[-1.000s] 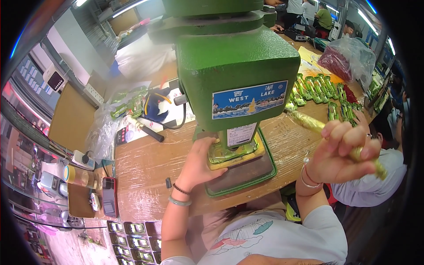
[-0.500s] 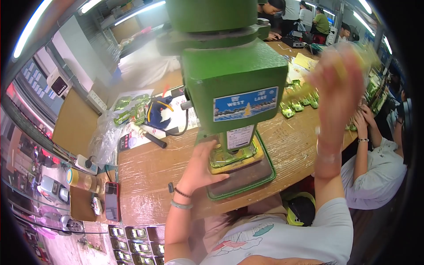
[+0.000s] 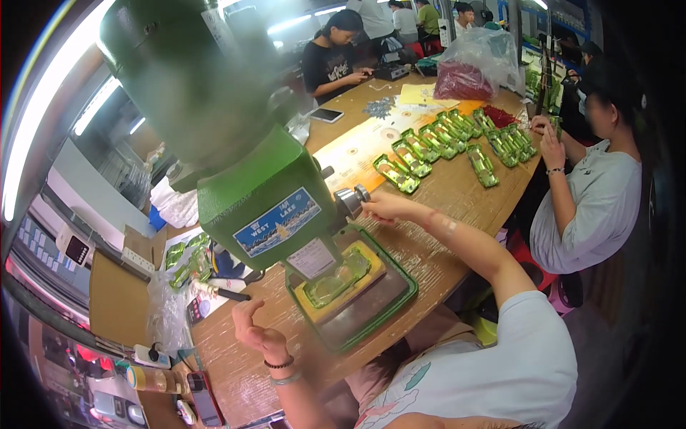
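In front of me stands a green bench press point(image 3: 261, 207), tilted in the view. Under its ram, on the base plate point(image 3: 382, 307), lies a yellow block point(image 3: 371, 261) holding a shiny green tray-like piece point(image 3: 336, 282). My right hand point(image 3: 386, 207) is closed at the silver metal handle hub point(image 3: 350, 200) on the press's right side; its fingertips are partly hidden. My left hand point(image 3: 261, 332) hovers left of the base, fingers loosely bent and apart, with nothing in it.
Several green pieces point(image 3: 436, 139) lie in rows at the table's far right, near a bag of red material point(image 3: 464, 79). Co-workers sit at the right point(image 3: 589, 200) and far side point(image 3: 336, 61). At the left are a phone point(image 3: 205, 400), a jar point(image 3: 153, 379) and a black-handled tool point(image 3: 229, 293).
My right hand has come down from high on the right to the press's side hub. My left hand has left the yellow block and moved left. The view has turned to the right.
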The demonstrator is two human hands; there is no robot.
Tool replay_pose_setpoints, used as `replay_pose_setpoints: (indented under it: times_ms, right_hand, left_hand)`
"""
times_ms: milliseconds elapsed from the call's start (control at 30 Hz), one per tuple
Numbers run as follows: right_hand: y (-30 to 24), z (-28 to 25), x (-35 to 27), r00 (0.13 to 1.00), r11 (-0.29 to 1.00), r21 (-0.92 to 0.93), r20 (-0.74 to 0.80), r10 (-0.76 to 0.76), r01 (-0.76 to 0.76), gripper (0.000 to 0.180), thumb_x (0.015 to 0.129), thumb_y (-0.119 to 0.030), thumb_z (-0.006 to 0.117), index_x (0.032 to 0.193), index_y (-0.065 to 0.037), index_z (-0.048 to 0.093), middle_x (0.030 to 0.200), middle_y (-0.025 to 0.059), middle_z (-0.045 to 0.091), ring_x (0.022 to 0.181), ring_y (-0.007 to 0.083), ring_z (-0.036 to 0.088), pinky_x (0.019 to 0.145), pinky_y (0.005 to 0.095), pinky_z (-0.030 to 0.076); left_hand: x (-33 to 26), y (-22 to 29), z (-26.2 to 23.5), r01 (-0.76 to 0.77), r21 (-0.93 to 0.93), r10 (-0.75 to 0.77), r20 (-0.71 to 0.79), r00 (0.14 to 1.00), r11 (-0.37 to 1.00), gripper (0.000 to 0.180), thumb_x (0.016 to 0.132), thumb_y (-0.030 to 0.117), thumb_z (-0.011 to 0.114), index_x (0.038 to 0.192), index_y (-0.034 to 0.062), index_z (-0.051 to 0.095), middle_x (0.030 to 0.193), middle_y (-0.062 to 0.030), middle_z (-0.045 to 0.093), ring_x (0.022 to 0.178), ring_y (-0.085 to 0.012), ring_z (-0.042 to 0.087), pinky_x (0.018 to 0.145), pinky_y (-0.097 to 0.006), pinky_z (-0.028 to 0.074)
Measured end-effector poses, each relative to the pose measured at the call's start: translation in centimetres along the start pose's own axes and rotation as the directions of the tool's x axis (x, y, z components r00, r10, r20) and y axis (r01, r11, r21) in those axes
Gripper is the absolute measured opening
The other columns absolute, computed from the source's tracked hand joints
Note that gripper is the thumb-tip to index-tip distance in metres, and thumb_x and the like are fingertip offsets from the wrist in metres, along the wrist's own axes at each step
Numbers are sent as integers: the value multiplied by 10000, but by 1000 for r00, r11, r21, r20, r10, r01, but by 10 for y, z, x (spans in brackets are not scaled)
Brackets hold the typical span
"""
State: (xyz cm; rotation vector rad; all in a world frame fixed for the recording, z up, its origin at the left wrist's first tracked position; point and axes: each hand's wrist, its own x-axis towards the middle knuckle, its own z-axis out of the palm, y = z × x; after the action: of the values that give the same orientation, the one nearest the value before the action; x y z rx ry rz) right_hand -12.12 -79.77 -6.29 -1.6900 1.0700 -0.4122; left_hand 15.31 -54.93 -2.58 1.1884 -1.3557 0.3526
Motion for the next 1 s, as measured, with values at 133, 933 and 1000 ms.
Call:
replay_pose_setpoints:
  times_ms: [133,933,1000]
  right_hand:
    - [-35,30,-88,907,872,-327,-90,-412,364,368,830,-362,555,752,-4,590,589,111,559,544,238,563,553,354,449]
    - [149,-116,-148,627,866,480,-719,300,136,268,858,-163,504,1112,-78,528,844,74,583,609,168,595,503,263,509]
    - [206,-154,-149,648,814,514,-722,241,271,334,876,-195,530,1191,-95,485,968,87,576,728,200,613,556,254,498]
  left_hand:
    - [3,-1,5,-1,-26,0,-35,999,1000,686,941,480,168,740,-43,564,714,-144,555,685,-276,530,652,-354,415]
    - [-8,3,-2,121,100,-117,-42,992,988,272,873,126,411,714,4,595,700,-104,561,671,-234,546,607,-336,422]
    - [-20,25,-11,144,134,-146,1,989,980,30,772,9,564,742,10,565,669,-128,495,616,-280,490,551,-377,382]
